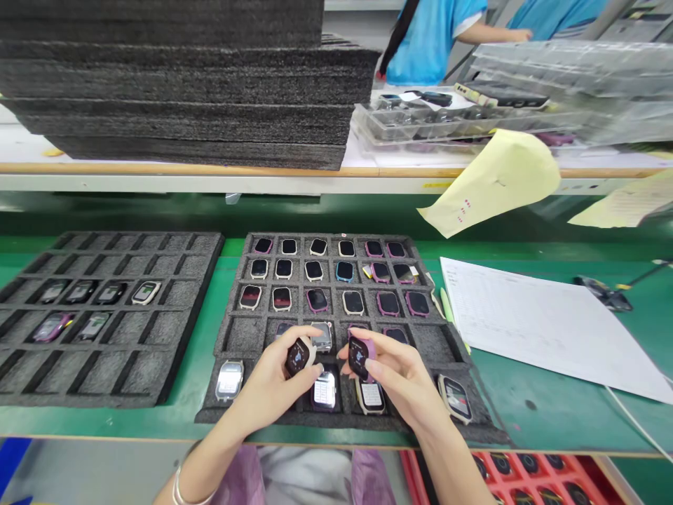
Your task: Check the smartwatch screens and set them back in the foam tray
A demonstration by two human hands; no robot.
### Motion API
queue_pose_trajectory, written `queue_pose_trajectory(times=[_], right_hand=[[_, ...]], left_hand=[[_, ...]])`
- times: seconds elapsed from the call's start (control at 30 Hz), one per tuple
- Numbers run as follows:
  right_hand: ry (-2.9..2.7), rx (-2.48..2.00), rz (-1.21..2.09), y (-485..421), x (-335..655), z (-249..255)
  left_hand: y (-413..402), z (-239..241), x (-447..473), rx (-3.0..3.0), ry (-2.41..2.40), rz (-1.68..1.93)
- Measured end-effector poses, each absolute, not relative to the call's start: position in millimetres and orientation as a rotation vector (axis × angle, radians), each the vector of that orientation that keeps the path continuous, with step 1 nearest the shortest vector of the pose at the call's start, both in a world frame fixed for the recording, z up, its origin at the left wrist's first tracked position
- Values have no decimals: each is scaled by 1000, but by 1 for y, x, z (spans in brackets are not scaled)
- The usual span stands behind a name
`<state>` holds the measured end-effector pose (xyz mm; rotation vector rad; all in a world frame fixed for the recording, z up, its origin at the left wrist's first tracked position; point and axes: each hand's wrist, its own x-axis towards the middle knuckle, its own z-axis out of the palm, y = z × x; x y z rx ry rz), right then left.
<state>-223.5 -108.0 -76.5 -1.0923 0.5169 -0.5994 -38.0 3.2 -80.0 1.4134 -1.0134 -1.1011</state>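
My left hand (281, 382) pinches a white-cased smartwatch body (300, 356) between thumb and fingers, its dark screen lit with an icon. In my right hand (399, 372) is a purple-cased smartwatch body (359, 356), with a similar icon on its screen. Both are held just above a black foam tray (245, 335) whose compartments hold several strapless watches in white, purple and blue. Below my hands, a watch with a lit white screen (324, 390) and another with a lit list (371, 395) lie in the front row. My fingers partly cover the row behind.
A second foam tray (129, 333) at left holds several watches. Paper sheets (552, 322) and a green pen (446, 303) lie at right. Stacked black foam (200, 105) and plastic trays (399, 125) occupy the shelf. A red tray (518, 466) sits below; people in blue (425, 42) stand beyond.
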Motion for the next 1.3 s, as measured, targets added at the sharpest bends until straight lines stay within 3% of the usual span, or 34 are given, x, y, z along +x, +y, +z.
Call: queue_pose_trajectory(times=[1.3], right_hand=[[540,-1112,-652,-101,-230,-69]], left_hand=[[11,-69,-39,1389,-1043,-919]])
